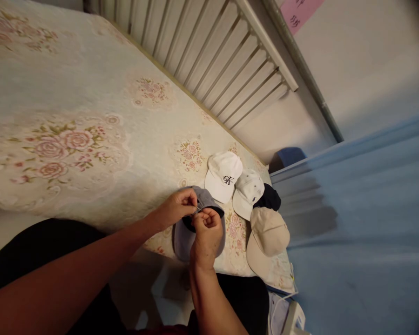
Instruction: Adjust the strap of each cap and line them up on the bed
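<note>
A grey cap (209, 203) lies upside down at the near edge of a flowered mattress (91, 116). My left hand (176, 207) and my right hand (206, 232) meet over its back opening. Both are closed in a pinch on the cap's rear strap. Just beyond it lie a white cap with a black logo (222, 176), a second white cap (247, 190), a dark cap (270, 197) partly under its neighbours, and a beige cap (267, 237).
A slatted metal bed rail (230, 51) runs along the mattress's far side against a pale wall. A blue curtain or sheet (363, 232) fills the right. My dark-trousered legs (38, 251) are below, and a white object (289, 318) lies on the floor.
</note>
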The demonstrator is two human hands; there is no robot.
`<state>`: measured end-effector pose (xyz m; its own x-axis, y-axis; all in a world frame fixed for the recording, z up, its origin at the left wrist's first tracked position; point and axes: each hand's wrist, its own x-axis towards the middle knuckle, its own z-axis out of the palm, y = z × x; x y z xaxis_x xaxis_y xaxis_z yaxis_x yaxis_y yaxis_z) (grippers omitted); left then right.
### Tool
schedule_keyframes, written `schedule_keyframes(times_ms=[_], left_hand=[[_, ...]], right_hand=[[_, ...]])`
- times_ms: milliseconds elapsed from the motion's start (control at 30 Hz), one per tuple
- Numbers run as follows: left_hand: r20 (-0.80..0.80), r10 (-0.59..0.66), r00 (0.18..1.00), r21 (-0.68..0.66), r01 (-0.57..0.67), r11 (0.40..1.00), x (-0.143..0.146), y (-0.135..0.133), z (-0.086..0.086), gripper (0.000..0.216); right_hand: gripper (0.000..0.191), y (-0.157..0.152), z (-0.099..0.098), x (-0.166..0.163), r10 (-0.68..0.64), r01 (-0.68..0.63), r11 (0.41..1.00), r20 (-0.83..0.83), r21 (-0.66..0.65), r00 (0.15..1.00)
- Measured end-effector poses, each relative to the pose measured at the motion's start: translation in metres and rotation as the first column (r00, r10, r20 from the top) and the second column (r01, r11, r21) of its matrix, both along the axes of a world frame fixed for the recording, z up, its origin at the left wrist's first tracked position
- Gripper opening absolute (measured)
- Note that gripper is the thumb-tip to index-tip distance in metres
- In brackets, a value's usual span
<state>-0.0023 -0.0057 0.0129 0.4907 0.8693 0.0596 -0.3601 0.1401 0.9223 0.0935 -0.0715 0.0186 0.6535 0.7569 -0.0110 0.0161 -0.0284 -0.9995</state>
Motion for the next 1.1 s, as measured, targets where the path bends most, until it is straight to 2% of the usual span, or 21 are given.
schedule_keyframes(times_ms=[300,767,1100], left_hand=[[0.020,-0.026,0.999,0.047,0.025,0.999,0.001,0.001,-0.001,0.010],[0.036,-0.031,0.999,0.090,0.028,0.996,0.002,0.001,-0.006,0.010],[0.103,-0.101,0.990,0.118,0.088,0.989,0.003,0.003,-0.010,0.018]], right_hand=[[0.016,-0.002,0.006,0.003,0.013,-0.011,1.000,0.071,-0.027,0.997],[0.020,-0.002,0.009,0.000,-0.007,0.020,0.997,0.173,-0.070,0.985],[0.025,0.000,-0.003,0.010,-0.045,0.044,0.999,0.075,0.010,0.996]])
